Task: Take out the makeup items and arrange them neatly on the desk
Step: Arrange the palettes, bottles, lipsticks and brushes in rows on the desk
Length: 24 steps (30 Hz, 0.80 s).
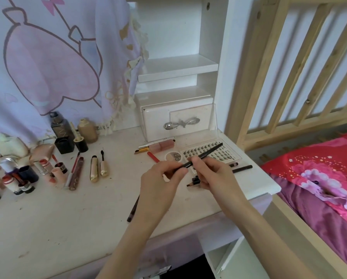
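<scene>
- Both hands pinch one slim black makeup pencil [203, 156] above the desk [68, 228]: left hand [162, 178] at its lower end, right hand [211, 174] at mid-shaft, fingers curled narrow around it.
- The right hand also appears to hold a short dark pencil [193, 183] underneath.
- The pencil's tip angles over an open false-lash tray [213, 155].
- Gold tubes [98, 168] and bottles lie in a row at left.
- Sorting looks midway; next, likely, a parallel, gentle set-down beside the other pencils [242, 168].
</scene>
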### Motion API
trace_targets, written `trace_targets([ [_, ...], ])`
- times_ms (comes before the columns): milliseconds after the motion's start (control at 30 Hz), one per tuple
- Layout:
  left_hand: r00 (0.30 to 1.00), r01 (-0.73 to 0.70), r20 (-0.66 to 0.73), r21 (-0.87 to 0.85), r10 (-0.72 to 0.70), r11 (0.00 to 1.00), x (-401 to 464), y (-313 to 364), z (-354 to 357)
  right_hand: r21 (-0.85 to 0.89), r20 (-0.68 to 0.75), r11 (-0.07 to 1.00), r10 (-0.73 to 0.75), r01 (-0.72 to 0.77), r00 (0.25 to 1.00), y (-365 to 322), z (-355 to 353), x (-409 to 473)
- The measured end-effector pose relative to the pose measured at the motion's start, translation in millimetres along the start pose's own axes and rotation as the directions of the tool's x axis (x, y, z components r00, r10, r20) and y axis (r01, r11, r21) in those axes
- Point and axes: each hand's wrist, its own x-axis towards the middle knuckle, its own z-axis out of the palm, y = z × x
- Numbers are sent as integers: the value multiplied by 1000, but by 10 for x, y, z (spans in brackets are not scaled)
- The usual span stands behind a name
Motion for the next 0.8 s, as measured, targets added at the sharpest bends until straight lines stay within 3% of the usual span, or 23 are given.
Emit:
trace_targets([
  [167,998,-69,-5,47,69,997,-51,50,-3,264,-29,958,126,-114,992,-22,6,66],
  [300,994,-55,-99,-18,53,998,-92,23,5,678,50,680,336,-279,940,-78,-20,184],
  [433,989,-117,-84,96,125,989,-83,43,117,817,124,501,331,-286,936,-84,4,162],
  [533,989,-123,-57,165,134,979,-7,59,191,828,156,487,274,-277,949,-65,71,133],
  [800,990,-136,-1,286,143,949,105,89,227,741,230,603,185,-296,955,-69,157,103],
])
